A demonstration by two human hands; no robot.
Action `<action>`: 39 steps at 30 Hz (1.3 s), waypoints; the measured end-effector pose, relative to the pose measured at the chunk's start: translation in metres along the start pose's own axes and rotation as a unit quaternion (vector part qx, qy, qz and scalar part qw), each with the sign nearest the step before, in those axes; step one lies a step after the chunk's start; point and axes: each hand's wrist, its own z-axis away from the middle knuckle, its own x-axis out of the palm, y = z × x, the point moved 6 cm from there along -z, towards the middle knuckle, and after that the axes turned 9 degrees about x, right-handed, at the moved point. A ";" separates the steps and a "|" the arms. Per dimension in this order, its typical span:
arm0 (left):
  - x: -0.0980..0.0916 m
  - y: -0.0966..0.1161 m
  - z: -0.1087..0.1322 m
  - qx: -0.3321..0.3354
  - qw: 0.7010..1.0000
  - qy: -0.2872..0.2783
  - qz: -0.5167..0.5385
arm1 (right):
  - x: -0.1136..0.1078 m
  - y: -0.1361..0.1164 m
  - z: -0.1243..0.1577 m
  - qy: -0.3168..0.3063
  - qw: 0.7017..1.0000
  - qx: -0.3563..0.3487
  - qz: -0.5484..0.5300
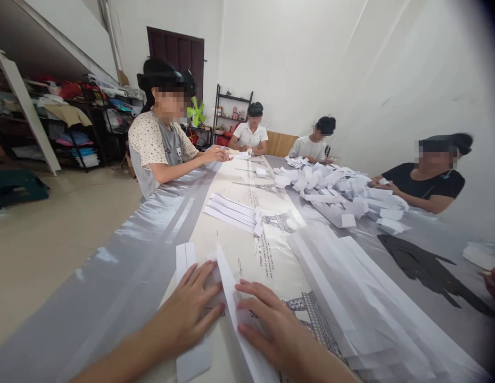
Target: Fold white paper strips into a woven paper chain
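Note:
My left hand (pixel 186 314) lies flat with fingers spread on a long white paper strip (pixel 185 257) near the table's front edge. My right hand (pixel 271 324) rests beside it, fingers stretched out, pressing on a folded white paper strip (pixel 227 282) whose crease stands up between the two hands. Both hands are open and hold nothing. Under them is a cream sheet printed with Eiffel Tower drawings (pixel 281 221).
A grey shiny cloth (pixel 123 266) covers the long table. A stack of white strips (pixel 231 211) lies mid-table, a heap of folded papers (pixel 339 189) further right, more long sheets (pixel 363 298) at my right. Several people sit around the table; shelves stand at the left.

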 end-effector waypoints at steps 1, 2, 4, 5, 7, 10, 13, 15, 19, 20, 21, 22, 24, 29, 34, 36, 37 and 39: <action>0.000 0.001 0.000 0.009 1.000 -0.007 0.004 | 0.004 0.000 -0.001 0.013 1.000 -0.008 0.007; 0.000 0.002 -0.001 0.018 1.000 -0.014 0.007 | 0.007 0.000 -0.001 0.017 1.000 -0.014 0.015; 0.000 0.004 -0.002 0.032 0.999 -0.019 0.012 | 0.014 0.000 0.000 0.011 0.999 -0.026 0.031; -0.001 0.005 -0.003 0.036 0.999 -0.018 0.016 | 0.016 0.000 0.001 0.003 0.999 -0.035 0.042; -0.002 0.005 -0.004 0.038 0.999 -0.008 0.027 | 0.019 -0.002 0.002 -0.016 0.996 -0.057 0.059; -0.002 0.005 -0.005 0.029 0.999 0.000 0.035 | 0.020 -0.003 0.003 -0.037 0.994 -0.074 0.069; 0.000 0.001 -0.004 -0.009 1.000 0.015 0.018 | 0.019 0.001 0.002 -0.046 0.994 -0.066 0.072; -0.001 -0.003 -0.003 -0.039 0.999 0.026 0.006 | 0.018 0.003 0.001 -0.051 0.994 -0.061 0.071; 0.002 -0.005 -0.003 -0.053 0.999 0.005 -0.002 | 0.014 0.004 0.000 -0.066 0.994 -0.050 0.069; 0.002 -0.004 -0.003 -0.052 0.999 0.003 -0.002 | 0.013 0.004 0.000 -0.068 0.994 -0.047 0.070; 0.002 -0.004 -0.003 -0.053 0.999 0.005 -0.003 | 0.012 0.004 0.000 -0.069 0.994 -0.044 0.072; 0.002 -0.004 -0.002 -0.052 0.999 0.007 -0.003 | 0.011 0.004 -0.001 -0.071 0.994 -0.042 0.074; 0.001 -0.003 -0.002 -0.054 0.998 0.020 -0.003 | 0.010 0.004 -0.001 -0.072 0.994 -0.041 0.078; -0.012 0.002 -0.003 -0.052 0.994 0.086 -0.037 | 0.013 0.004 0.001 -0.068 0.993 -0.036 0.087; -0.001 0.006 -0.006 0.006 1.000 0.012 -0.013 | 0.016 0.005 0.001 -0.063 0.993 -0.044 0.086; 0.004 0.003 -0.005 -0.007 1.000 -0.013 0.005 | 0.017 0.007 0.000 -0.061 0.993 -0.047 0.085; 0.005 0.003 -0.005 -0.011 1.000 -0.021 0.011 | 0.017 0.007 0.000 -0.059 0.994 -0.048 0.085; 0.006 0.003 -0.005 -0.010 0.999 -0.033 0.016 | 0.017 0.009 0.001 -0.055 0.994 -0.049 0.085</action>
